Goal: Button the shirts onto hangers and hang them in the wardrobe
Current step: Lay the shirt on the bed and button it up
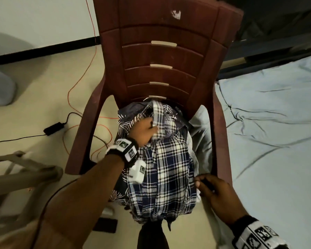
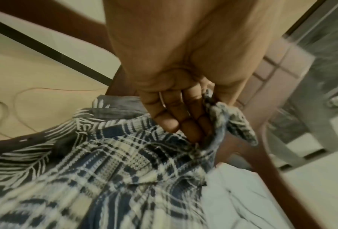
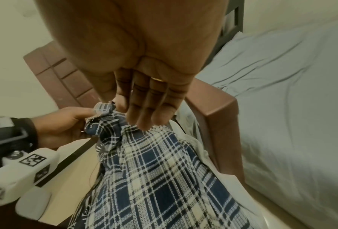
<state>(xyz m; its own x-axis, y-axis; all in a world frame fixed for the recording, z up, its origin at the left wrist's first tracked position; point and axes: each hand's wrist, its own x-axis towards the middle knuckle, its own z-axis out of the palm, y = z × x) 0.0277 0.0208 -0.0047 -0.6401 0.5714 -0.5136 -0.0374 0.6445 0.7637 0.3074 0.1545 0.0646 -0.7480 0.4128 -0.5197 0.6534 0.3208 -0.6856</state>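
Head view: plaid shirt (image 1: 169, 169) heaped on chair (image 1: 169, 24). Left hand (image 1: 144, 131) pinches bunched collar; right hand (image 1: 217, 196) pinches the side edge. Soft, light, slumps below either grip.

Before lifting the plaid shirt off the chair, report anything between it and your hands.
Nothing visible. The plaid shirt tops the pile on the chair; left hand grips its upper end, right hand touches its side edge.

Left hand (image 1: 143, 130) extended forward from a straight forearm, fingers (image 2: 171, 111) curled, pinching cloth against the thumb. Right hand (image 1: 216, 194) lower and nearer the body, fingers (image 3: 150, 102) bent downward, thumb and forefinger pinching fabric.
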